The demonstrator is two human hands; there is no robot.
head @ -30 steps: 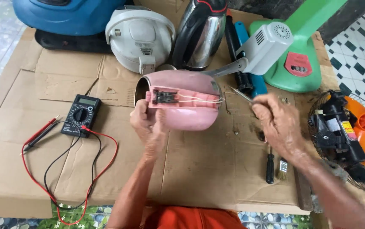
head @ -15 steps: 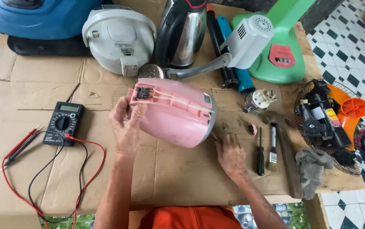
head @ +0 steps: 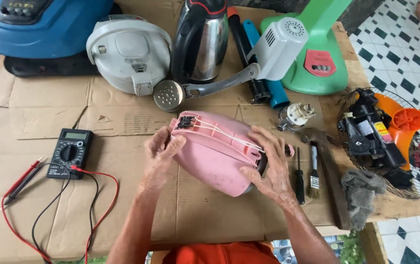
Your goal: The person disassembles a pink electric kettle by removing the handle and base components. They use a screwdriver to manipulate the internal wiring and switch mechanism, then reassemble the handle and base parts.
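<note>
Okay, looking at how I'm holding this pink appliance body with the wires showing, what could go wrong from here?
The thin white wires run exposed along the pink housing, right under your right hand; your fingers could snag or pull them loose. The housing is tilted, gripped by both hands, left hand near the connector, so it might slip onto the screwdriver and brush lying close beside it.

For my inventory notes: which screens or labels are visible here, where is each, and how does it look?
Black multimeter, on cardboard left of the hands: small grey rectangular screen.
Green fan base, top right: rounded red panel with buttons.
Black fan motor, far right: small red-yellow sticker.
</note>
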